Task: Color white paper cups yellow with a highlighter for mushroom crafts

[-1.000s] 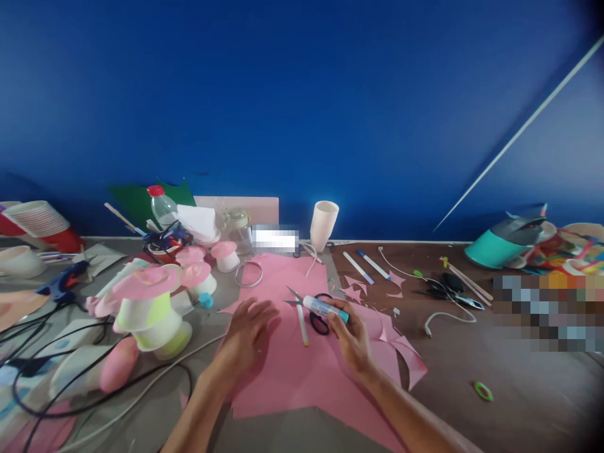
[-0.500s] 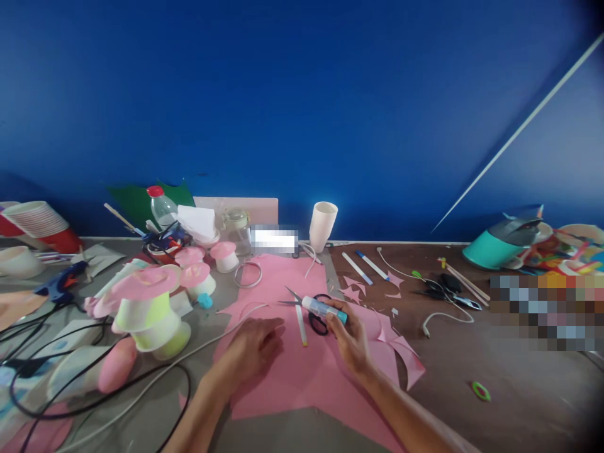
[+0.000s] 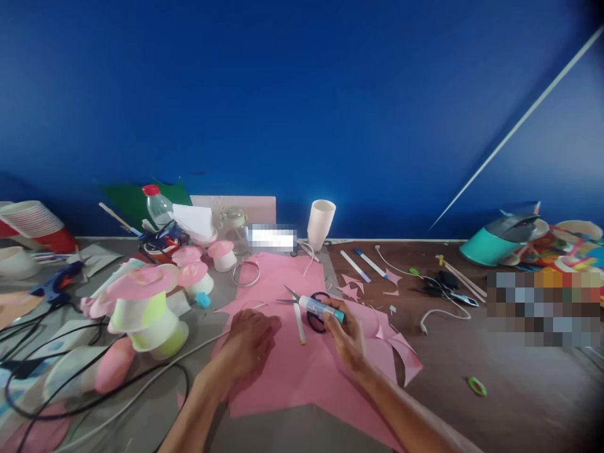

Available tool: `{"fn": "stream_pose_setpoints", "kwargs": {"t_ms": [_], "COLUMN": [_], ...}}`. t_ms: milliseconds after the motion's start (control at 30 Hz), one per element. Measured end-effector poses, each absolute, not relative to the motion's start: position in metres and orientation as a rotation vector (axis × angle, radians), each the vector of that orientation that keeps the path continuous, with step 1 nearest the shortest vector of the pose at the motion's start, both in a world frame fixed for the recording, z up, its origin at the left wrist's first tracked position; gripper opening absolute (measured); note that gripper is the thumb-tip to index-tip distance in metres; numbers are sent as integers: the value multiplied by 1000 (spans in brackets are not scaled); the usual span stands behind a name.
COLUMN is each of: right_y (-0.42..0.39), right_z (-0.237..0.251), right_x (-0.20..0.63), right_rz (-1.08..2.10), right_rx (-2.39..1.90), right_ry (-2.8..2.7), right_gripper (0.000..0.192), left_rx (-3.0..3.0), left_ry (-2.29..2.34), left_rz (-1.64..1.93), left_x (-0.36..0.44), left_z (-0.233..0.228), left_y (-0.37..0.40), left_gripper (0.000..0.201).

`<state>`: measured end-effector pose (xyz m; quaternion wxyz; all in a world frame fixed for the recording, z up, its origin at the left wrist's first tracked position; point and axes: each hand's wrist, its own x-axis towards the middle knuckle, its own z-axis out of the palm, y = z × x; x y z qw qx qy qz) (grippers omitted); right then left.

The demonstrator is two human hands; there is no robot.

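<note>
My right hand (image 3: 348, 333) is closed around a glue stick (image 3: 321, 309) with a pale label and a teal end, pointing left. Just beneath it, dark-handled scissors (image 3: 314, 319) lie with their blades apart. Next to them on the pink paper (image 3: 292, 384) is a slim white marker (image 3: 300, 324) with a yellow tip. My left hand (image 3: 252, 333) rests on that paper, fingers stretched to the right, holding nothing I can see. A white cable (image 3: 202, 346) runs to the left hand's wrist.
To the left stand cups with pink paper tops (image 3: 141, 308), a glue gun (image 3: 56, 280) and black cables (image 3: 101, 385). White stacked cups (image 3: 321, 221) are at the back. On the right are two markers (image 3: 356, 267), paper scraps (image 3: 350, 286), pliers (image 3: 436, 289) and a teal container (image 3: 493, 244).
The whole view has shifted slightly. My left hand's fingers look a little more stretched out on the paper. The right hand keeps hold of the glue stick in about the same place.
</note>
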<state>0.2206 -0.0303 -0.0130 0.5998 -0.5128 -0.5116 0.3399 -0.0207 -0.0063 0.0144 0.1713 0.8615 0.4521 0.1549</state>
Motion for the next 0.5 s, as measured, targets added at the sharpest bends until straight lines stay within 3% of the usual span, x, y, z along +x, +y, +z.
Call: {"fn": "stream_pose_setpoints", "kwargs": {"t_ms": [233, 500], "right_y": [-31, -32], "right_z": [-12, -16], "right_x": [220, 220], "right_rz": [768, 737], "right_rx": [-1213, -1227], "right_ry": [-1215, -1290], "right_gripper": [33, 31], "left_rx": [2442, 2538], "left_ry": [1085, 1229], "left_rz": [239, 282], "left_x": [-38, -16], "left_z": [12, 12], "left_y": [-6, -12], "left_gripper": [49, 30]}}
